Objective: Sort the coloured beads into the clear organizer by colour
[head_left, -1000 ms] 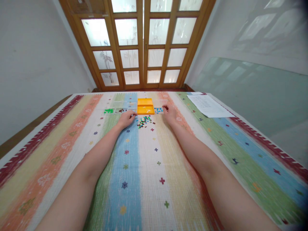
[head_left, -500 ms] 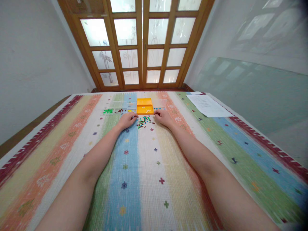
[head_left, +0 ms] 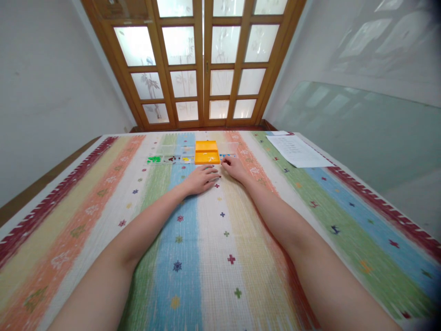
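Observation:
My left hand (head_left: 202, 179) lies palm down over the spot of the loose pieces, its fingers stretched and slightly apart; the pile under it is hidden. My right hand (head_left: 234, 167) rests at the front right corner of an open orange box (head_left: 206, 146). Its fingertips are drawn together, and anything between them is too small to make out. A few white pieces (head_left: 211, 159) lie in the orange box. Just behind my right hand, a clear box with blue pieces (head_left: 227, 155) is partly covered.
Left of the orange box, clear open boxes hold green pieces (head_left: 154, 159), dark brown pieces (head_left: 172, 159) and yellow pieces (head_left: 186, 159). Printed paper sheets (head_left: 296, 151) lie at the far right of the striped tablecloth (head_left: 213, 257). Wooden glazed doors stand beyond the table.
My left hand has moved right and a little nearer, from the front of the orange box onto the pile, and its fingers have spread out. My right hand has barely moved.

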Demonstrator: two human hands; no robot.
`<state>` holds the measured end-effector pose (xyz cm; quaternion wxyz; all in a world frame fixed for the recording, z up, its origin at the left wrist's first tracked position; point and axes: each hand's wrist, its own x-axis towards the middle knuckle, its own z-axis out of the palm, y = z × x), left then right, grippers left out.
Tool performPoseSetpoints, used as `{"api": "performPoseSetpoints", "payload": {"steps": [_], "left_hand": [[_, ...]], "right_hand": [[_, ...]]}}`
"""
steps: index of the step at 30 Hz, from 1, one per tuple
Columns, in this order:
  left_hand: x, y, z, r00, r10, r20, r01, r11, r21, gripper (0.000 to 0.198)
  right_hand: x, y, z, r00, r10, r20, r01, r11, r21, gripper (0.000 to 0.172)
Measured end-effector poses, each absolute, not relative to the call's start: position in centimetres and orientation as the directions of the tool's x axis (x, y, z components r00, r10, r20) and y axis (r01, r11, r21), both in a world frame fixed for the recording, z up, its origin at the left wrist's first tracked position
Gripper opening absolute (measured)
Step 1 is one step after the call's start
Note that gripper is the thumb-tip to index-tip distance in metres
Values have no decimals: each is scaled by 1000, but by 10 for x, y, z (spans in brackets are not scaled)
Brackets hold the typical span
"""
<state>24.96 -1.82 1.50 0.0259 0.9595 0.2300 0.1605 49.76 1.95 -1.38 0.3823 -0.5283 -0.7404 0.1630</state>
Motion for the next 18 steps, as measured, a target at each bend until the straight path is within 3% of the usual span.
{"api": "performPoseSetpoints", "payload": {"steps": [6,18], "left_hand": [[256,-29,8,886,437,155,431,-900,74,55],[255,-22,14,876,374,306,367,-927,82,35]], "right_hand": [[500,23,-17,-109,900,422,645,387,-659,16],[499,23,-19,-69,898,434,642,373,-670,18]]}}
